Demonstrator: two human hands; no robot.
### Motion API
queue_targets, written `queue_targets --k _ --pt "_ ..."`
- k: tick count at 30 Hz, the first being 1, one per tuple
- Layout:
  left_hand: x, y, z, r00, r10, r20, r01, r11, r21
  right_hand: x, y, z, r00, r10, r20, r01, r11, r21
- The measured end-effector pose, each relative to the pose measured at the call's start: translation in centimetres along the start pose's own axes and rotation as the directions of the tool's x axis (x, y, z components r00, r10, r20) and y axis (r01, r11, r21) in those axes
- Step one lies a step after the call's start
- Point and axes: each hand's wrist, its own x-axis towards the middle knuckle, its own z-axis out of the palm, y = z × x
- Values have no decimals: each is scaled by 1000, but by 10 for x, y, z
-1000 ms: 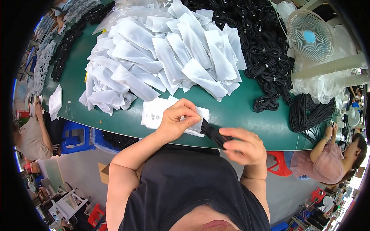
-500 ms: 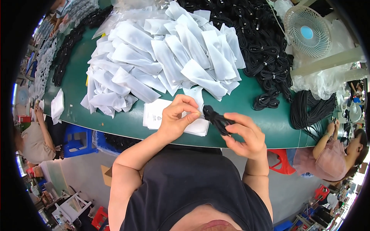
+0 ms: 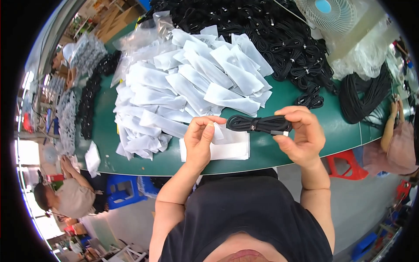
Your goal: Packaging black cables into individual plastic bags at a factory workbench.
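My right hand (image 3: 303,135) is closed on the right end of a coiled black cable (image 3: 257,124), fingers above and thumb below. A small tie binds the coil's middle, and a metal plug tip shows by the thumb. Beside the cable's left end is my left hand (image 3: 200,142), its index finger reaching to the coil. The thumb and fingers of that hand pinch a translucent white bag (image 3: 221,134), partly hidden by the hand. Under it lies a stack of flat white bags (image 3: 233,150) at the table's near edge.
A heap of filled white bags (image 3: 190,87) covers the middle of the green table (image 3: 279,94). Bundled black cables (image 3: 301,59) pile up behind and to the right. A fan (image 3: 329,15) stands at the back right. Co-workers sit at both sides, near blue and red stools.
My right hand has turned the cable bundle from a slant to nearly level and moved it up and right. The view has shifted, so the table sits differently in it.
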Motion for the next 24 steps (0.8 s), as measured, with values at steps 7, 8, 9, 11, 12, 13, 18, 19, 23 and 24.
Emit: queue_targets --k 7,8,9,11,12,13,18,19,23,24 --pt "8 16 -2 971 239 3 -230 929 288 -10 -1 -2 991 99 -92 -86 987 133" --pt "8 21 -7 853 498 157 -484 643 594 -12 2 -3 994 64 -88 -59 996 62" --pt "8 24 -12 671 633 387 -627 205 752 -13 7 -2 993 75 -92 -69 995 65" --pt "2 23 -18 630 616 473 -663 108 741 -18 20 -1 989 28 -149 -35 998 -47" --pt "-1 20 -19 677 501 539 -680 145 719 -22 25 -1 984 61 -165 -70 996 -52" --pt "-6 15 -19 706 379 598 -692 189 697 -27 28 -1 985 75 -153 -83 995 -48" --pt "-26 -9 -40 908 224 354 -419 471 776 -48 37 -7 943 270 -193 -272 962 19" --pt "-27 -14 -42 911 215 351 -412 478 776 -51 38 -7 940 281 -192 -283 959 19" --pt "-29 -26 -44 886 37 462 -450 308 838 -58 39 -2 928 332 -172 -327 943 53" --pt "-32 -28 -44 903 73 423 -421 342 840 -59 40 0 928 334 -169 -324 943 80"
